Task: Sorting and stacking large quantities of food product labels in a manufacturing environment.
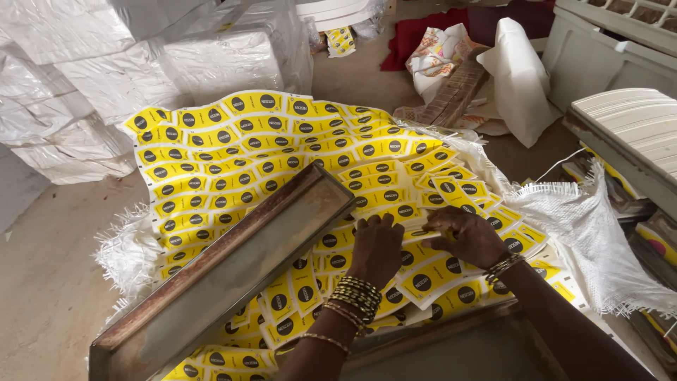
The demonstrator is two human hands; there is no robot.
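Observation:
A big heap of yellow sachet strips [268,152] with black round marks lies spread over a white woven sack on the floor. My left hand [376,248] rests palm down on the strips near the heap's front, fingers together, bangles on the wrist. My right hand [465,236] sits beside it to the right, its fingers pinching the edge of a yellow strip [423,233] between the two hands. A long rusty metal tray [233,264] lies slanted on the heap, just left of my left hand.
White wrapped bales [141,63] are stacked at the back left. A frayed white woven sack [585,226] lies to the right. White plastic crates [620,77] stand at the right edge. Red cloth and white bags [515,70] lie at the back. Bare concrete floor [49,275] shows at left.

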